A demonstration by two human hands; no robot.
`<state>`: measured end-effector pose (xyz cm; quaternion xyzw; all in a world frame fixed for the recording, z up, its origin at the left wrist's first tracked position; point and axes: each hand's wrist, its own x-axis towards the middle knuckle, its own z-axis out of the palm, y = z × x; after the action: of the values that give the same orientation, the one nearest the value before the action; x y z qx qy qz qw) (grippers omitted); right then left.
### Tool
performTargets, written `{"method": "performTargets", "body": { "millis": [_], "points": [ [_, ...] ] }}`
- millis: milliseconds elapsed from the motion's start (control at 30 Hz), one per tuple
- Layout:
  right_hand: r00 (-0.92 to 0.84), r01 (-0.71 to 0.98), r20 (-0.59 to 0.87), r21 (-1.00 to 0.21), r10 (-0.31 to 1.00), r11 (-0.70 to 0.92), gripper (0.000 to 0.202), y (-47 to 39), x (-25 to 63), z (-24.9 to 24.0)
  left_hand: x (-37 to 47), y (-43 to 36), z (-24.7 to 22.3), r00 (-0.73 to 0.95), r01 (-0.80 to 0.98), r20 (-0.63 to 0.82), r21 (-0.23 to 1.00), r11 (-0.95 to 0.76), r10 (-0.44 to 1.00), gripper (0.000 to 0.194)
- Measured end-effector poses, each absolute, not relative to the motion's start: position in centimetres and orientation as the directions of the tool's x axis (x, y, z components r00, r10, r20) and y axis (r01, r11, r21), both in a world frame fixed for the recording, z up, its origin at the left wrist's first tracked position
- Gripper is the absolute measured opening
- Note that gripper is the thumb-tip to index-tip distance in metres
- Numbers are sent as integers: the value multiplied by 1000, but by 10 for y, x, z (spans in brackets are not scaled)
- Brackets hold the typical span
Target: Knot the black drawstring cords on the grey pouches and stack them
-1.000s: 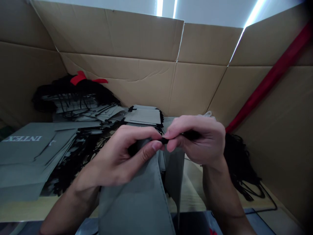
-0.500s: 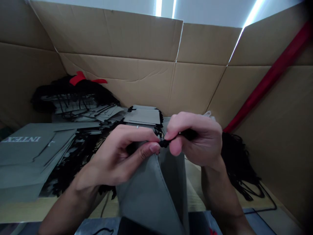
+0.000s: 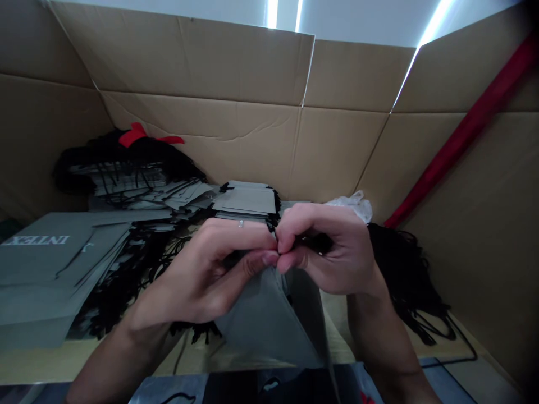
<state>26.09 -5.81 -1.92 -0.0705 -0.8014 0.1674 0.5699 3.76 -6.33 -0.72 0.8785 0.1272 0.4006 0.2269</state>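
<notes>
A gray bag point(image 3: 265, 328) is pinched at its top by the left hand point(image 3: 210, 269); a black cord point(image 3: 319, 243) is apparently gripped there by the right hand point(image 3: 349, 244), work seemingly unfinished. The bag's inside (contents, if any) is hidden. Behind it, stacked bags point(image 3: 248, 199) are seen; right of it, heaped cords point(image 3: 406, 280).

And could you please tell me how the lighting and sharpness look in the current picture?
In the head view, glare burns out the light strips at the top, while the black cords at right sink into shadow; also in the head view, the grey fabric below the left hand looks soft, and the upper right corner goes dark.
</notes>
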Motion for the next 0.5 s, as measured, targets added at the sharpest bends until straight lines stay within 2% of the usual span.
{"method": "performTargets", "body": {
  "millis": [100, 233, 300, 333, 400, 500],
  "points": [
    [-312, -208, 882, -427, 354, 880, 30, -65, 253, -23, 35, -64, -7, 675, -17, 639, 514, -858, 370, 23],
    [-366, -323, 756, -650, 543, 688, 40, -69, 244, -27, 33, -62, -7, 684, -134, 657, 541, -830, 317, 22],
    [-363, -415, 781, -623, 508, 663, 36, -66, 244, -28, 33, -63, -7, 686, -119, 657, 526, -842, 313, 21],
    [-337, -454, 822, -568, 458, 686, 33, -63, 245, -28, 33, -64, -7, 678, -77, 658, 507, -859, 328, 21],
    [-337, -392, 833, -547, 438, 739, 32, -60, 249, -25, 34, -68, -7, 639, 34, 679, 444, -895, 361, 20],
    [-332, -178, 798, -577, 503, 797, 45, -64, 257, -18, 36, -71, -8, 577, 115, 729, 373, -921, 368, 19]
  ]
}}
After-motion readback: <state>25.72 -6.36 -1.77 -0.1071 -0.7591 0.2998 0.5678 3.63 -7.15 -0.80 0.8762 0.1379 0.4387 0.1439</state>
